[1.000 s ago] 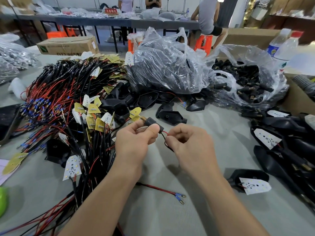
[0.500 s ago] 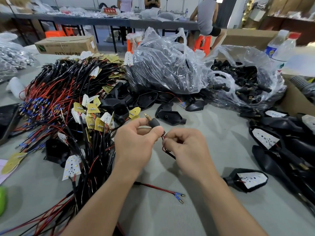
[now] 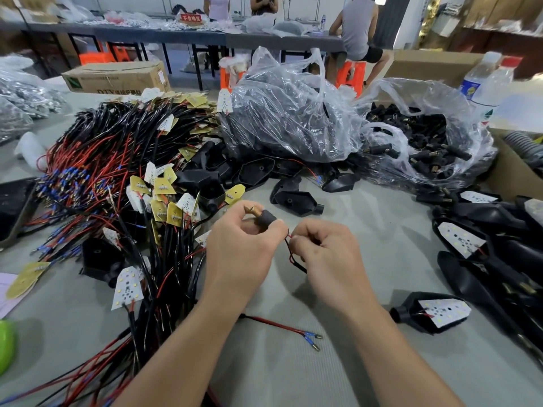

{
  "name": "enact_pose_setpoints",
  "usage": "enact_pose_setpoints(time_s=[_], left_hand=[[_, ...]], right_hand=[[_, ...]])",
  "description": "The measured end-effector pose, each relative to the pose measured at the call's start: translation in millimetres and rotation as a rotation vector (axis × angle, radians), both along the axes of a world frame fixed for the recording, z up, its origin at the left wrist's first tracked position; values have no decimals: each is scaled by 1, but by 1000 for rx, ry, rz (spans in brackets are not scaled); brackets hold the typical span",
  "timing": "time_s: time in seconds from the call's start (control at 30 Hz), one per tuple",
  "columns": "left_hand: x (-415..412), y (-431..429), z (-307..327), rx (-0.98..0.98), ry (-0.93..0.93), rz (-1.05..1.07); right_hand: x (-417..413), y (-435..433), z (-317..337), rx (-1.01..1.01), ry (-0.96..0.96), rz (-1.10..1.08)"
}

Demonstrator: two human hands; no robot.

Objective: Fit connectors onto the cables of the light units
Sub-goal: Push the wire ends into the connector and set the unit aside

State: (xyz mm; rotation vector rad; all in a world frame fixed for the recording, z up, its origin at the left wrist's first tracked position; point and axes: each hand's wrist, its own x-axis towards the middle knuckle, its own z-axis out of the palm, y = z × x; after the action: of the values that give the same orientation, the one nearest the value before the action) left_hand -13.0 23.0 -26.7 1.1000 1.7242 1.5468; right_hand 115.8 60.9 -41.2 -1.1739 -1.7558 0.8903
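Of the person only two arms show, both unclothed: the left forearm and the right forearm are bare along all of their visible length, from the lower edge of the view up to the wrist. The left grip and the right grip are bare as well (ungloved backs, with knuckles that stand out as rounded ridges), and the few nails that can be seen are cut short. Fine creases cross the wrists and finger joints; everything above the forearms lies outside the frame.
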Motion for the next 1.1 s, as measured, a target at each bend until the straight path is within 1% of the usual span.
enact_pose_setpoints(time_s=[0.07,0.13,0.17,0.2,0.33,0.4,0.43,0.53,0.6,0.67,0.73,0.8,0.87,0.93,1.1], left_hand=[[-1,3,-1,36,-255,-52],[-4,5,2,38,-516,-121],[-5,4,3,34,-587,-152],[-6,4,4,32,-606,-177],[-11,3,3,29,-453,-216],[-11,3,2,29,-426,-219],[-12,4,2,34,-443,-224],[-9,4,2,71,-590,-231],[-6,4,0,87,-656,-207],[-4,3,-2,91,-685,-170],[-3,3,-4,92,-686,-112],[-3,4,-5,93,-620,-47],[-4,4,-6,101,-545,-1],[-3,3,-6,118,-516,-22],[-3,3,-4,87,-545,-91]], right_hand=[[0,1,-2,-13,3,-11],[1,3,-3,-50,55,-27],[2,4,-2,-65,75,-28],[3,4,-2,-57,73,-25],[9,1,2,91,-60,33],[10,0,3,99,-65,72],[9,1,3,71,-24,83],[6,1,4,-35,106,90],[5,0,6,-27,94,84],[4,-2,6,20,32,68],[3,-3,6,59,-22,42],[1,-5,6,92,-56,41],[0,-6,6,118,-51,49],[0,-7,5,134,-31,35],[1,-6,3,123,-43,18]])
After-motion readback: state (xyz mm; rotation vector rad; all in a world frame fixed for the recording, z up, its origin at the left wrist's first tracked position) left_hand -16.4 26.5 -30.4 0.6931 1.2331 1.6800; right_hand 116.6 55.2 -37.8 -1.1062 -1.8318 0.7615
